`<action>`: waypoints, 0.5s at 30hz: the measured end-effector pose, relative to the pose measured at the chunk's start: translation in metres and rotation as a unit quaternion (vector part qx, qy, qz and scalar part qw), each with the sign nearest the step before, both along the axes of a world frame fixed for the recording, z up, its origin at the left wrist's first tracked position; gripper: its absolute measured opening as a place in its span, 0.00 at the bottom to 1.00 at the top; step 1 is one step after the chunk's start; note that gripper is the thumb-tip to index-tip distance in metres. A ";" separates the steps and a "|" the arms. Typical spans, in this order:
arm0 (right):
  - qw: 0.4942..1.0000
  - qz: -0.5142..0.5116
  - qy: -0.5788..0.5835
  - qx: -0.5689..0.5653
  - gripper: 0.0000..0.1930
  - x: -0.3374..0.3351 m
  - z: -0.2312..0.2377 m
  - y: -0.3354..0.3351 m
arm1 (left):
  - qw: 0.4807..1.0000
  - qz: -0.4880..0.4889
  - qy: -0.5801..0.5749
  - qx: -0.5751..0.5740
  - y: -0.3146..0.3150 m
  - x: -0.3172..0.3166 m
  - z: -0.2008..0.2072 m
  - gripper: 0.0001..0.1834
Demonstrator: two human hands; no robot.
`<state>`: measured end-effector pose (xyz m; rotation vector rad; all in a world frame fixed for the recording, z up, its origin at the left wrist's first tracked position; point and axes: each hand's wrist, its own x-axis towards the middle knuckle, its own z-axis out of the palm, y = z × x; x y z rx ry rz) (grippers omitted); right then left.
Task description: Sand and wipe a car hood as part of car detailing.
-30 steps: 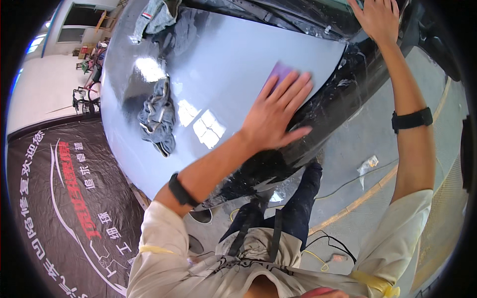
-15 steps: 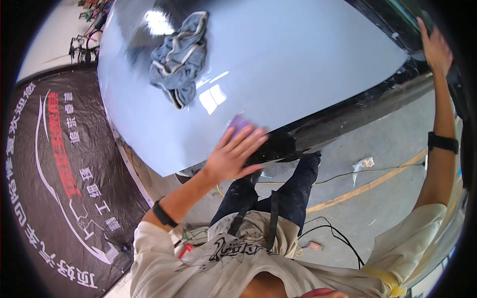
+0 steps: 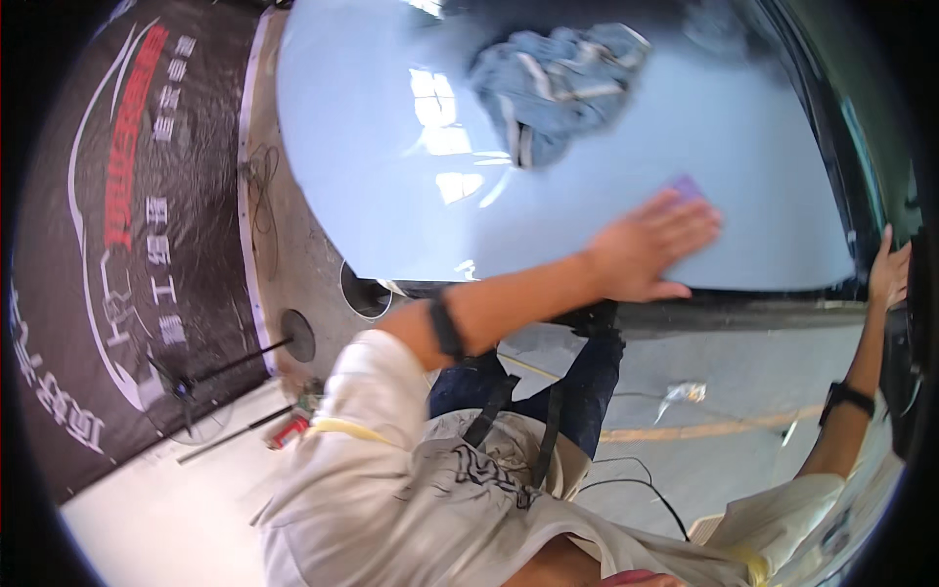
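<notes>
A glossy pale blue-grey car hood (image 3: 391,196) lies in front of me. On it, close to its near edge on the right, my left hand (image 3: 650,245) presses a small purple pad (image 3: 687,186) flat under its outstretched fingers; the hand is slightly blurred and covers most of the pad. A crumpled grey-blue towel with pale edging (image 3: 558,88) rests farther up the hood. At the far right, my right hand (image 3: 888,274) leans on the car's dark edge beside the windshield, fingers apart and holding nothing.
A dark printed banner (image 3: 127,215) stands along the left. Below the hood are a round dark disc (image 3: 297,336) on a rod, a red item (image 3: 288,430) and black cables (image 3: 646,481) on the floor. A crumpled clear wrapper (image 3: 685,393) lies nearer the right.
My left hand has slid the purple pad rightward along the hood's near edge. The view has turned, shifting the towel and banner in the picture. My right hand stays on the car.
</notes>
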<state>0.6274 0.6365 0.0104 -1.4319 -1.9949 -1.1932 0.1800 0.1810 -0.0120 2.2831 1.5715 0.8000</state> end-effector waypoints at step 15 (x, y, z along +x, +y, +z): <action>0.821 0.452 -0.019 -0.348 0.39 -0.557 0.015 -0.360 | 0.812 0.568 0.047 -0.127 -0.336 -0.259 -0.047 0.51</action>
